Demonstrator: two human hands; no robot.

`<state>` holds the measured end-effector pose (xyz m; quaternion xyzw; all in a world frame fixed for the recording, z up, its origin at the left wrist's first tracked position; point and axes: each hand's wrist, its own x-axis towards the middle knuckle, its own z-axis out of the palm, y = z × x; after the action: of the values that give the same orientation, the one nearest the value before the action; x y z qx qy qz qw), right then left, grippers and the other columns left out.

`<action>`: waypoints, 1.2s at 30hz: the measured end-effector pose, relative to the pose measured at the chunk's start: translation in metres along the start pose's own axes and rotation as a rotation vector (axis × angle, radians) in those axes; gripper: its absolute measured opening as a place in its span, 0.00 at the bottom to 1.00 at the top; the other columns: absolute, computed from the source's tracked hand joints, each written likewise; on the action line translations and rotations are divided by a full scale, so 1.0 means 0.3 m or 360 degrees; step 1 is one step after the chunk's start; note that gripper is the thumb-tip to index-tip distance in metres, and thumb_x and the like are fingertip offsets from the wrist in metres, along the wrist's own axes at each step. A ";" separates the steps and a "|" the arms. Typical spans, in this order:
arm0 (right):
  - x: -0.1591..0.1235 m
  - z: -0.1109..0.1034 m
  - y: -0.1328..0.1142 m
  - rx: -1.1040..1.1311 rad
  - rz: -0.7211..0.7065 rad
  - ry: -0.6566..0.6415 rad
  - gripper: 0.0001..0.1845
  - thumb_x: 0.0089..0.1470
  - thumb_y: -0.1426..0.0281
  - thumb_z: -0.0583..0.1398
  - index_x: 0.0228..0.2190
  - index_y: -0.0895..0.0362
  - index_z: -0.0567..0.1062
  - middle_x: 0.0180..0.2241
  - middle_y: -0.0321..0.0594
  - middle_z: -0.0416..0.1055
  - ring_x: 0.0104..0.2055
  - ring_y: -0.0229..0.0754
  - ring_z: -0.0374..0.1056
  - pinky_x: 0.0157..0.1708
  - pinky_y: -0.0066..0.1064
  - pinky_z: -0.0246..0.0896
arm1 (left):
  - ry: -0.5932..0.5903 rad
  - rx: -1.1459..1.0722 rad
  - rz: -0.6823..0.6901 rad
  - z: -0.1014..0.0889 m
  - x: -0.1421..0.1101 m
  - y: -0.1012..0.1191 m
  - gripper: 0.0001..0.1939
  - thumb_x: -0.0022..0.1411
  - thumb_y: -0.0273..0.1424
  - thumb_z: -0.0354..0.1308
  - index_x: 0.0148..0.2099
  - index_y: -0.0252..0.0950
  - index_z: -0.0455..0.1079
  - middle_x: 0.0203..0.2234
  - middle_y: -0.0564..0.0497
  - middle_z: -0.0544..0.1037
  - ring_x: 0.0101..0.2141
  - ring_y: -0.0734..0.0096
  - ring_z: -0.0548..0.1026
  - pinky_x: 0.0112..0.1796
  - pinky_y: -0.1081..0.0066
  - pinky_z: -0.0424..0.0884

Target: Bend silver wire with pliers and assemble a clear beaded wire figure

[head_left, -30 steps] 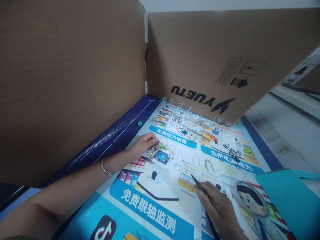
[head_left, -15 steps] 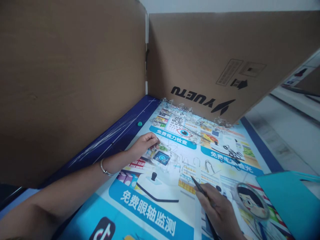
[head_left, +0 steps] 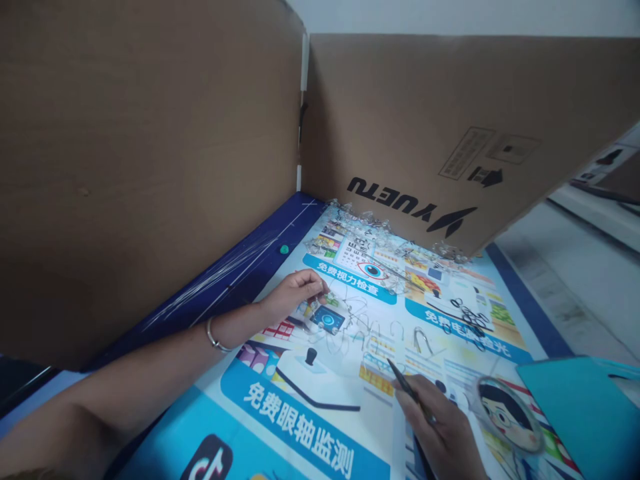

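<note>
My left hand (head_left: 299, 293), with a bangle (head_left: 214, 337) at the wrist, is closed in a pinch at the fingertips. A thin, shiny wire piece (head_left: 320, 308) shows at those fingertips; its exact shape is hard to make out. My right hand (head_left: 443, 423) is wrapped round a slim, dark, pointed tool (head_left: 404, 380), its tip aimed away over the printed sheet. Whether it is tweezers or fine pliers I cannot tell. Between the hands lie several thin wire hooks (head_left: 396, 329) and a larger bent metal hook (head_left: 421, 340).
Cardboard walls stand at the left (head_left: 150, 167) and at the back (head_left: 400, 113). Along the back wall lies a heap of clear or wire pieces (head_left: 367, 220). Black rings (head_left: 470, 315) lie to the right, a turquoise folder-like item (head_left: 575, 400) at the right edge, and a green blob (head_left: 284, 250) at left.
The whole view has shifted slightly, so everything sits a little further right and lower. Both hands keep nearly the same places and grips; the right hand's tool has turned slightly.
</note>
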<state>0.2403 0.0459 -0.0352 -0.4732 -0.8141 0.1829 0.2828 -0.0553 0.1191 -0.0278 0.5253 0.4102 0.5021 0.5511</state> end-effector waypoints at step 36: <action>0.003 -0.003 -0.018 0.0101 0.0023 -0.0084 0.12 0.58 0.64 0.51 0.31 0.55 0.71 0.27 0.37 0.68 0.29 0.38 0.66 0.29 0.26 0.61 | -0.0150 0.0114 0.0158 0.031 -0.036 0.071 0.07 0.60 0.32 0.53 0.31 0.34 0.65 0.27 0.52 0.73 0.29 0.73 0.70 0.32 0.72 0.63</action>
<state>0.2367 0.0441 -0.0311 -0.4649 -0.8115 0.2232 0.2749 -0.0505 0.1057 -0.0065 0.5874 0.3751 0.4885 0.5249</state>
